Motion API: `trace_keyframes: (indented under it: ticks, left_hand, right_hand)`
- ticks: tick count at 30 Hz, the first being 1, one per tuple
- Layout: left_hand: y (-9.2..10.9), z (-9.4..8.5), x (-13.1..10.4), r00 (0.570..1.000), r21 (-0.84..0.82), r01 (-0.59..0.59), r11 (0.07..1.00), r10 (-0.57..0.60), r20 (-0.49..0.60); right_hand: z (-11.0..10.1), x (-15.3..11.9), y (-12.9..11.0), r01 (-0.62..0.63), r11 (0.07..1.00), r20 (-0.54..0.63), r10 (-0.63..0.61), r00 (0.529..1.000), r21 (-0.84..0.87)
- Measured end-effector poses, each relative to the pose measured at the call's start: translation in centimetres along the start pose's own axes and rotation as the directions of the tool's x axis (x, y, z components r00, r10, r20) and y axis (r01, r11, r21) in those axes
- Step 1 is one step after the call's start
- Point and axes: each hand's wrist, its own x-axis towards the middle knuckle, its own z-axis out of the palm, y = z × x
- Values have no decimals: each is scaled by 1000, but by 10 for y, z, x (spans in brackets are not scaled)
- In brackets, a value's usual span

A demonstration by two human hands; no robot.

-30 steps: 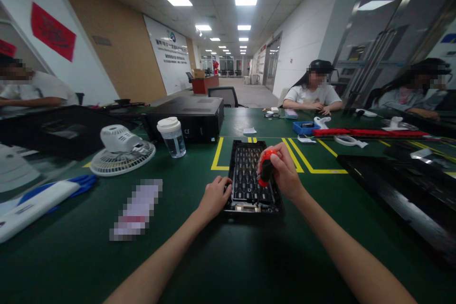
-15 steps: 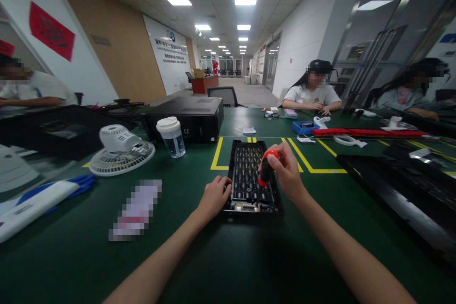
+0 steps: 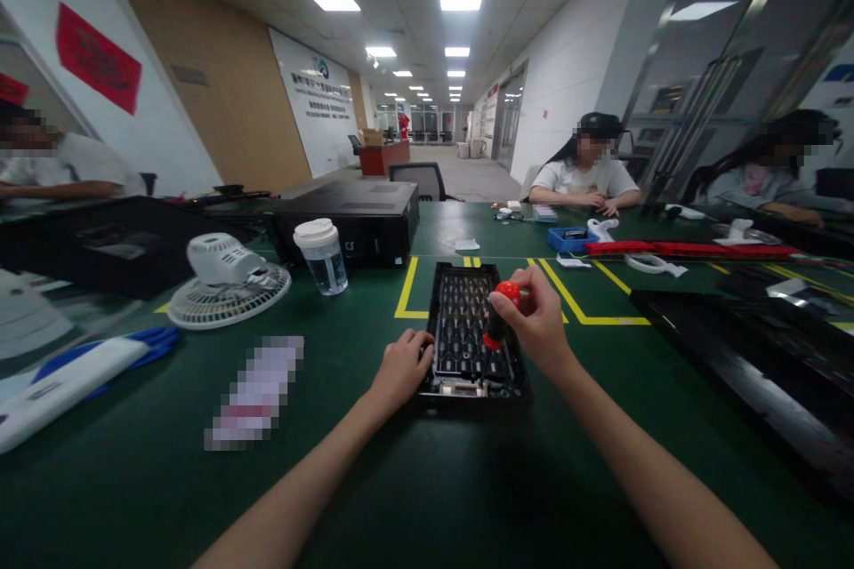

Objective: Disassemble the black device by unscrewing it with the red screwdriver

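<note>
A black rectangular casing with rows of dark metallic shapes inside lies on the green table, in the middle of the view. My right hand grips the red-and-black handle of a screwdriver. The tool leans over the casing's right side, its lower end down by the near right part; the exact contact of its tip is too small to tell. At the casing's near left edge, my left hand is closed, fingers bent against the rim.
To the left are a white fan, a lidded cup and a large black box. A blue tray stands at the back right, near a seated person. Black panels lie on the right.
The fingers of my right hand have shifted slightly on the screwdriver's handle. My left hand and the casing look the same.
</note>
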Motion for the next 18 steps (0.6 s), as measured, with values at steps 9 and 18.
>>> trace_keyframes:
  ticks: [9, 18]
  left_hand:
    - [-2, 1, 0, 1000, -7, -2, 1000, 2, 0]
    - [-1, 0, 0, 1000, -16, 4, 1000, -4, 4]
  right_hand:
    - [0, 1, -1, 31, 992, -49, -38, 998, -120]
    - [0, 0, 0, 32, 983, -75, -46, 996, -180]
